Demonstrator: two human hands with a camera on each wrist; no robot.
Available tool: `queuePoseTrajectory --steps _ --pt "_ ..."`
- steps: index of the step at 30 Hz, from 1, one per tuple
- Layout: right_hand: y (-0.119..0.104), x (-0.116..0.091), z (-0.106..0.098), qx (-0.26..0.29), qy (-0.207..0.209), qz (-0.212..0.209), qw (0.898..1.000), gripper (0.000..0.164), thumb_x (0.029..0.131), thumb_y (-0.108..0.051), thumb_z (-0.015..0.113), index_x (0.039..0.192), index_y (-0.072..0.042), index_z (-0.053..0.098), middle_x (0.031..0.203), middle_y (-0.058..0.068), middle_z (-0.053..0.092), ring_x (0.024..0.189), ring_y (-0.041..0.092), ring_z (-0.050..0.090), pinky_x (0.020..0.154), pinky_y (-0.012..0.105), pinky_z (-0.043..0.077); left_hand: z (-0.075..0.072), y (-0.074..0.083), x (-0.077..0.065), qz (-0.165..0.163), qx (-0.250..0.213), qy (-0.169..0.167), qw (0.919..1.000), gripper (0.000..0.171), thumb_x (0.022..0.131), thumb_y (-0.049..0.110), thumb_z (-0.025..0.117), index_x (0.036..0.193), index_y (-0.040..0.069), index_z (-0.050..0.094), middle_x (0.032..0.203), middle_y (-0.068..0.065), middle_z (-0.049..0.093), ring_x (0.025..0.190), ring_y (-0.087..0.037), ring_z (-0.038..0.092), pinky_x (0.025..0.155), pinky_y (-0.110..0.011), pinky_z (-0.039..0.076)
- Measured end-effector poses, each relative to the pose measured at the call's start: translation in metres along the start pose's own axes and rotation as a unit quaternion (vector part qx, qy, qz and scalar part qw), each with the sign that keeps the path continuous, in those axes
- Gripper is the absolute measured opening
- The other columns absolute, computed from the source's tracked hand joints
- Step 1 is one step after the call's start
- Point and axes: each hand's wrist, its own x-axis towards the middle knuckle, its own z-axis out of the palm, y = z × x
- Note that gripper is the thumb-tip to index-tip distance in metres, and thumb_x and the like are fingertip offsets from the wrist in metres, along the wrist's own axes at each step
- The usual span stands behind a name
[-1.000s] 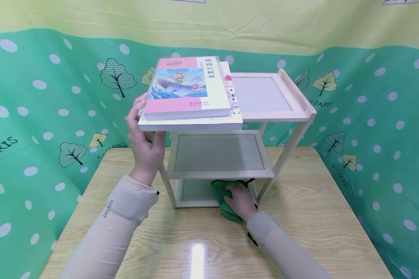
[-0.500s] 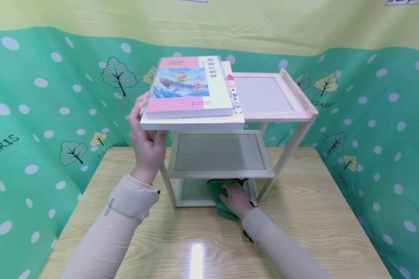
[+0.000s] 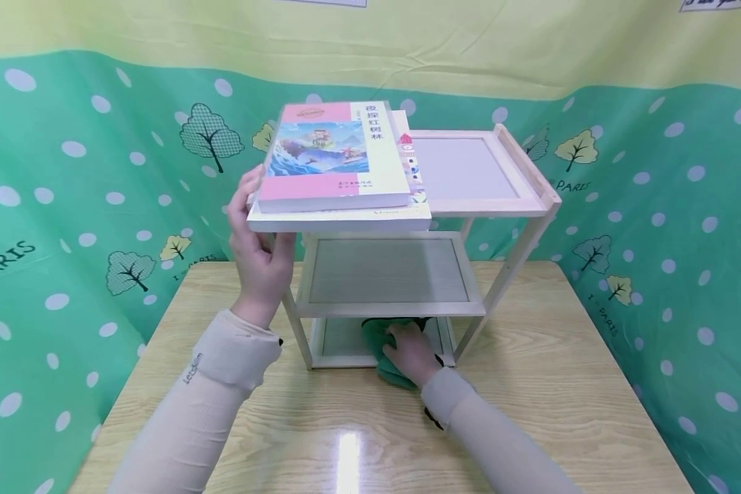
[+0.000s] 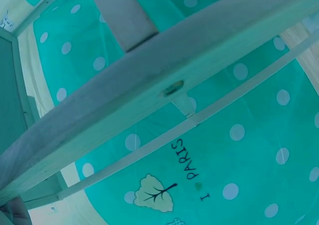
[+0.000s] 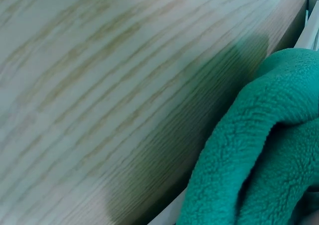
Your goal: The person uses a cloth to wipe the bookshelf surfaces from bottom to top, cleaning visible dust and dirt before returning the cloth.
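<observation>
My left hand [image 3: 261, 250] grips the upper left corner of a pale wooden three-tier rack [image 3: 512, 264], its fingers along the outer side. In the left wrist view a wooden rail [image 4: 149, 80] crosses close by, with part of the hand at the lower left. Two stacked books lie by that corner: a pink-and-cream one [image 3: 333, 182] on top of a larger white one [image 3: 346, 223]. My right hand [image 3: 410, 353] holds a bunched green cloth [image 3: 379, 343] at the bottom shelf [image 3: 342, 343]. The right wrist view shows the fuzzy cloth [image 5: 249, 150] folded over the shelf's edge.
The rack stands on a wood-grain table [image 3: 253, 439]. Its middle shelf [image 3: 389, 271] hangs above my right hand, and a front leg [image 3: 469, 336] stands to the right. A green and yellow curtain [image 3: 654, 206] surrounds the back and sides.
My right hand has slid left along the bottom shelf with the green cloth. My left hand, the books and the rack have stayed in place.
</observation>
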Motion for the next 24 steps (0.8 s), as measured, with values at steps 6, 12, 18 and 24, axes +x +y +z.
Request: queuePoseTrajectory --steps 6,12,18,24 --pt "-0.001 -0.009 -0.001 -0.052 -0.049 -0.015 0.997 0.043 0.090 -0.033 0.065 0.122 -0.004 0.064 0.130 0.016 0.064 0.123 0.044 0.053 0.089 0.060 0.051 0.001 0.001 -0.001 0.001 0.004 0.000 1.0000 0.077 0.094 0.057 0.057 0.130 -0.008 0.035 0.146 -0.018 0.048 0.140 -0.026 0.043 0.114 -0.045 0.039" --pt "0.000 -0.017 -0.006 -0.093 -0.134 -0.053 0.985 0.079 0.080 -0.051 0.068 0.142 -0.006 0.051 0.155 0.020 0.040 0.138 0.047 0.039 0.100 0.067 0.042 0.001 0.002 -0.001 0.001 0.006 0.005 1.0000 0.080 0.093 0.059 0.057 0.130 -0.009 0.035 0.146 -0.019 0.049 0.140 -0.026 0.042 0.114 -0.044 0.039" --pt "0.002 -0.021 -0.009 -0.120 -0.173 -0.076 0.975 0.103 0.071 -0.058 0.075 0.152 -0.008 0.037 0.161 0.019 0.028 0.141 0.047 0.034 0.104 0.063 0.041 0.000 0.002 -0.001 -0.001 0.015 0.008 0.9999 0.082 0.093 0.061 0.055 0.130 -0.009 0.035 0.146 -0.019 0.048 0.140 -0.026 0.043 0.113 -0.043 0.040" --pt "0.006 -0.023 -0.003 -0.125 -0.152 -0.088 0.976 0.085 0.083 -0.051 0.065 0.151 -0.006 0.039 0.160 0.019 0.030 0.141 0.046 0.035 0.106 0.064 0.040 0.001 0.002 -0.001 0.002 0.016 0.010 0.9998 0.083 0.092 0.062 0.055 0.130 -0.009 0.035 0.146 -0.020 0.048 0.140 -0.027 0.044 0.113 -0.044 0.040"
